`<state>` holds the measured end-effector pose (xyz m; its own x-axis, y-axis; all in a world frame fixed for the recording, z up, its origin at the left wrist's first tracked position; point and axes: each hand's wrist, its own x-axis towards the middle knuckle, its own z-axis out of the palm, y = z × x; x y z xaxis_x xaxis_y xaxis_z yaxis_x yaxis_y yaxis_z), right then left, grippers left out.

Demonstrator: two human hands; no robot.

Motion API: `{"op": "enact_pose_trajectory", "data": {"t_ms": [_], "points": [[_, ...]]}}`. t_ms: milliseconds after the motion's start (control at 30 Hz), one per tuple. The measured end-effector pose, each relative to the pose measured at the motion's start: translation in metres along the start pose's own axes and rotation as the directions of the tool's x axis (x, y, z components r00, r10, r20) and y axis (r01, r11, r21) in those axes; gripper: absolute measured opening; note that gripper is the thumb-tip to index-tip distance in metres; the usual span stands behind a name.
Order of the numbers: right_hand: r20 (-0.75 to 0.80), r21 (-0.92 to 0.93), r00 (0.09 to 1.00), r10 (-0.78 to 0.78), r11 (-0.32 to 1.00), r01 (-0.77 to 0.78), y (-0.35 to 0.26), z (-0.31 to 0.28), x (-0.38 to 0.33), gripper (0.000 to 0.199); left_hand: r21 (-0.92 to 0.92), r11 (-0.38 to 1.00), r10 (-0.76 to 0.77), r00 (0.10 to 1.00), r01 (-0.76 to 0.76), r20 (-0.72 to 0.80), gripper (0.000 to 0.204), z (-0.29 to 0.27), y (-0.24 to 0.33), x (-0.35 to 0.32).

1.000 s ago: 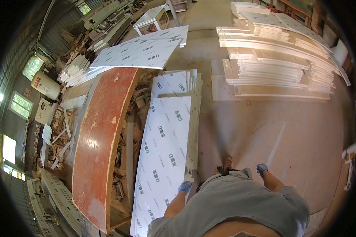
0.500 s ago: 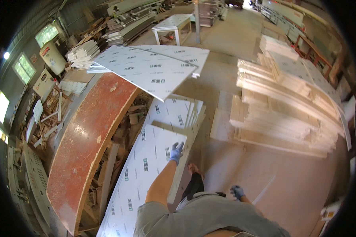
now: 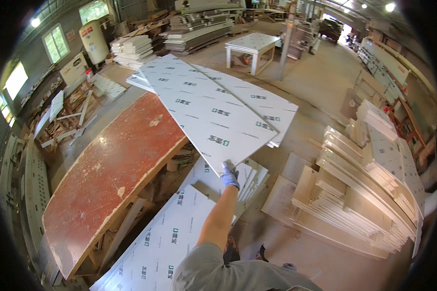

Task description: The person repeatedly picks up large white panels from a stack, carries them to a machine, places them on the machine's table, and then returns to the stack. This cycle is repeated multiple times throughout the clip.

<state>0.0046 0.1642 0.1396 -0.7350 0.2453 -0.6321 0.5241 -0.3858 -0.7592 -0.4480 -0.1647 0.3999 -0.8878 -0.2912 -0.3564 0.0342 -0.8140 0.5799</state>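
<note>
We see the upper white panel (image 3: 211,109) lying askew across another printed panel (image 3: 277,110), its far part over the red board (image 3: 107,174) and its near corner jutting above the lower panel stack (image 3: 165,237), while the floor (image 3: 308,127) gives us open room between its right edge and the pale board pile (image 3: 369,189). Our left arm reaches forward nearly straight, the gloved left hand (image 3: 230,176) at that near corner with fingertips at the edge, though we cannot tell whether they pinch it; our right hand (image 3: 290,266) is mostly hidden beside the shirt, its fingers unreadable.
</note>
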Motion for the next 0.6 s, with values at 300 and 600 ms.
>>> {"op": "enact_pose_trajectory", "data": {"t_ms": [300,600], "points": [[0.127,-0.347,0.977,-0.169,0.916,0.203,-0.238,0.162,0.099,0.026,0.068,0.991,0.125,0.972,-0.114,-0.198,0.044,-0.169,0.111,-0.053],[0.747,-0.362,0.665,-0.002,0.837,0.409,-0.362,0.427,0.071,0.054,-0.011,0.95,0.265,0.822,-0.313,-0.505,0.041,-0.281,0.068,-0.207]]}}
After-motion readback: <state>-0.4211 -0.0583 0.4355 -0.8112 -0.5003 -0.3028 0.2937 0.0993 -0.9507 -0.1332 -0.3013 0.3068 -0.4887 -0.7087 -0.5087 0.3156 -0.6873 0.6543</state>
